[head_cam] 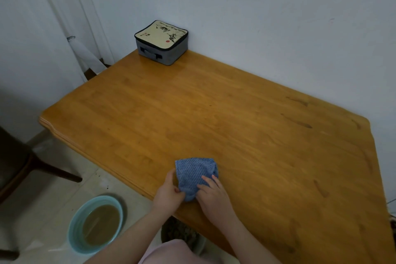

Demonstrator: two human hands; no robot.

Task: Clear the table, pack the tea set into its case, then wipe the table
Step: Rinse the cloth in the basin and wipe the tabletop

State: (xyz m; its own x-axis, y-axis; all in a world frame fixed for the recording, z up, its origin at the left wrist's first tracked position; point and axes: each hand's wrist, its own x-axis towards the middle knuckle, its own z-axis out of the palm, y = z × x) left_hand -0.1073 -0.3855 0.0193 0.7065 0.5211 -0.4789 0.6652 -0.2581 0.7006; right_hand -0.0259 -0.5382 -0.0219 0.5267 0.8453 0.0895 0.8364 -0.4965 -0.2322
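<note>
cloth [196, 174], blue and waffle-textured, lies bunched on the table [214, 113] close to its near edge, somewhat left of the middle. both hands are on it. the left hand [169, 194] grips the cloth's near left side, its fingers curled and its thumb pinching the fabric at the lower corner. the right hand [212, 196] rests on the near right part, its fingers nearly straight and spread over the fabric, pressing it flat to the wood; its thumb is hidden, so whether it tucks under the cloth cannot be told. both forearms are bare and reach in from the bottom of the view.

the table is honey-coloured wood with a few dark knots and streaks toward its right side. at its far corner, against the white wall [257, 17], sits the case [161, 42], well apart from the cloth: a square grey zip box, closed, with a cream lid printed with black ink brushwork and a red dot, and a dark strap handle on its front.

on the pale floor [53, 188] to the left of the person stands a light blue basin [96, 224] holding murky brown water. a dark chair [19, 167] shows at the left edge, and a white curtain [64, 17] hangs beyond it. just under the table's near edge, between the arms, a round pot [182, 233] with dark contents is partly visible.
</note>
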